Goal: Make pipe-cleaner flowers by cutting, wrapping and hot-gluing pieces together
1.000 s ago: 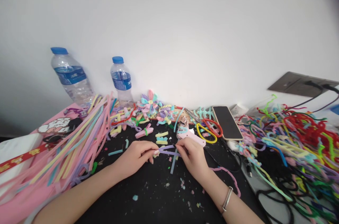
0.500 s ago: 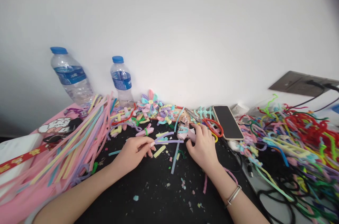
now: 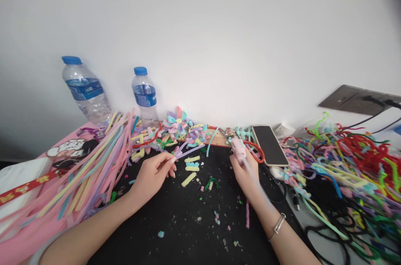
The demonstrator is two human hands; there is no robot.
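Observation:
Between the thumb and fingertips of my left hand (image 3: pixel 157 169) are bent lilac pipe cleaners (image 3: pixel 191 151), their free ends reaching up and to the right. My right hand (image 3: pixel 246 171) is wrapped round a pale pink hot glue gun (image 3: pixel 239 149). Its grimy nozzle points away toward the wall, and a translucent stick trails from its back, blurred by motion. Short yellow pieces of pipe cleaner (image 3: pixel 189 179) lie on the black mat (image 3: pixel 184 223) between my hands. A fluffy pipe-cleaner flower (image 3: pixel 178 121) sits behind them.
Two water bottles (image 3: pixel 146 95) stand against the wall. A bundle of pastel pipe cleaners (image 3: pixel 90 169) covers the left side. On the right are a phone (image 3: pixel 270 145), a tangle of coloured stems (image 3: pixel 360 173) and black cables (image 3: pixel 328 231). A wooden board (image 3: pixel 219 138) lies at the back.
My right hand has picked up the glue gun and swung it right, its nozzle turning away. My left hand has moved slightly left and up with the lilac pipe cleaners.

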